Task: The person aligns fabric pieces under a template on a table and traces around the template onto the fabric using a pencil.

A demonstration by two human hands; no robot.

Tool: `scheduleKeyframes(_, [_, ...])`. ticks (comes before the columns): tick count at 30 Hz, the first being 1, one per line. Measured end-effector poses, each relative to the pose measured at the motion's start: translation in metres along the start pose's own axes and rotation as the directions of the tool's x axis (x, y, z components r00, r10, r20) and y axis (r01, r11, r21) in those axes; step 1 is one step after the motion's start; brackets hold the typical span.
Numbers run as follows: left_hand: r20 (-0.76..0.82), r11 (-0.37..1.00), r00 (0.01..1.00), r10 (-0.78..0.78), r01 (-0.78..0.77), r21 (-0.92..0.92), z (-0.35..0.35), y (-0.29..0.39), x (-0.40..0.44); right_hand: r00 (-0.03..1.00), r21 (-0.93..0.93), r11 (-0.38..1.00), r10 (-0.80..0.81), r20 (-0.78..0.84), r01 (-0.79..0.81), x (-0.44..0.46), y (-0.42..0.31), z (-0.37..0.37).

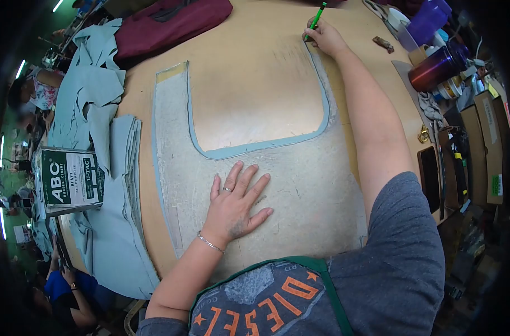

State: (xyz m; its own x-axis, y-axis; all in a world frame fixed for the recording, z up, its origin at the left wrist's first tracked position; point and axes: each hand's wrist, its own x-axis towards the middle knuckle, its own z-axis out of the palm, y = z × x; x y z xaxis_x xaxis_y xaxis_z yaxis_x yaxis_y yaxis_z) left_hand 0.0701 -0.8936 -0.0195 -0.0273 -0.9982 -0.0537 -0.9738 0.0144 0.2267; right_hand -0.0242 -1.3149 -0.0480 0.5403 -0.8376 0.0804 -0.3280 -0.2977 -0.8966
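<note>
A large pale U-shaped pattern piece [300, 190] lies on the tan table, with a blue-green material [255, 150] showing along its inner curve and left side. My left hand [238, 204] rests flat on the pattern below the curve, fingers spread and holding nothing. At the far end of the pattern's right arm, my right hand [324, 38] grips a green pencil [315, 21]. The pencil slants upward, its lower tip at the inner edge of that arm.
Blue-green sheets [117, 224] are stacked at the left beside a rubber cement can [70, 179]. Maroon fabric [171, 25] lies at the back. A dark tumbler [434, 70] and a phone [429, 176] are at the right. Other people sit at the far left.
</note>
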Motion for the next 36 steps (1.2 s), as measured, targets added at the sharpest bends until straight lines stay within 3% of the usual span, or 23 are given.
scheduleKeyframes(2, [0.001, 1.0, 1.0, 0.001, -0.001, 0.001, 0.001, 0.0, -0.001, 0.998, -0.023, 1.0, -0.008, -0.058, 0.006, 0.001, -0.001, 0.005])
scheduleKeyframes(8, [-0.014, 1.0, 1.0, -0.002, 0.002, -0.009, 0.001, -0.001, -0.002, 0.981, 0.278, 0.961, 0.041, -0.189, 0.014, -0.05, -0.018, 0.002])
scheduleKeyframes(12, [-0.026, 1.0, 1.0, 0.003, -0.004, -0.011, 0.002, -0.001, -0.003, 0.986, 0.305, 0.952, 0.033, -0.163, 0.019, -0.07, -0.003, 0.003])
scheduleKeyframes(18, [-0.018, 1.0, 1.0, 0.007, -0.007, -0.017, 0.002, -0.002, -0.003, 0.905, -0.014, 0.991, -0.127, -0.406, 0.133, -0.036, 0.022, 0.021])
scheduleKeyframes(21, [-0.014, 1.0, 1.0, 0.004, -0.004, -0.018, 0.001, -0.002, -0.003, 0.881, -0.139, 0.985, -0.156, -0.447, 0.104, -0.024, 0.022, 0.024])
scheduleKeyframes(30, [-0.02, 1.0, 1.0, 0.002, -0.003, -0.007, 0.003, -0.002, -0.003, 0.882, -0.149, 0.977, -0.2, -0.427, 0.149, -0.023, 0.019, 0.028])
scheduleKeyframes(33, [-0.032, 1.0, 0.999, 0.0, 0.0, -0.004, 0.002, -0.001, -0.003, 0.872, -0.322, 0.941, -0.238, -0.427, 0.099, -0.036, -0.002, 0.031])
scheduleKeyframes(36, [-0.043, 1.0, 0.999, -0.001, 0.001, 0.006, 0.0, -0.001, -0.003, 0.876, -0.357, 0.931, -0.236, -0.421, 0.08, -0.047, -0.005, 0.03])
